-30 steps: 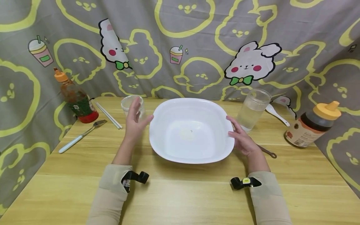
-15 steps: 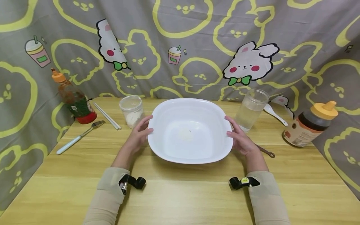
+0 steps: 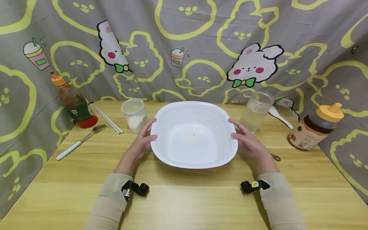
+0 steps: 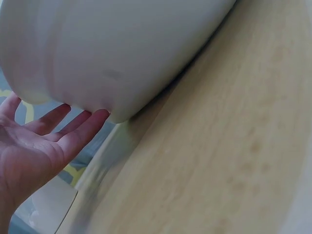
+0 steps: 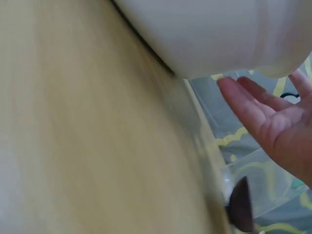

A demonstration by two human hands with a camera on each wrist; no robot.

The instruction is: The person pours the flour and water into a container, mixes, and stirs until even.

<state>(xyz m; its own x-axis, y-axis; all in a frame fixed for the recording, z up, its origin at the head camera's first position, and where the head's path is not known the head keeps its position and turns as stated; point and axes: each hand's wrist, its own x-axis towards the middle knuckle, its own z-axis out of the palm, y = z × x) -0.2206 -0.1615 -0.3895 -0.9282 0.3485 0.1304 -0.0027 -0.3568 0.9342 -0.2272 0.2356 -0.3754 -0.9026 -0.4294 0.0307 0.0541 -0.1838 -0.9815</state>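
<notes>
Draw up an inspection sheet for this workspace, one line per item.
Surface: light wood-grain table.
Job's things: large white rounded basin, between the hands.
Clutter: at left, orange-capped green-labelled bottle, thin pale chopsticks, metal fork with pale-blue handle, clear jar of white powder; at right, clear jar of liquid, white spoon, yellow-capped dark-sauce bottle, brown handle, mostly hidden.
Hands: left hand and right hand hold the basin's opposite sides.
Cables: nothing seen.
Surroundings: grey cartoon-print curtain behind the table.
</notes>
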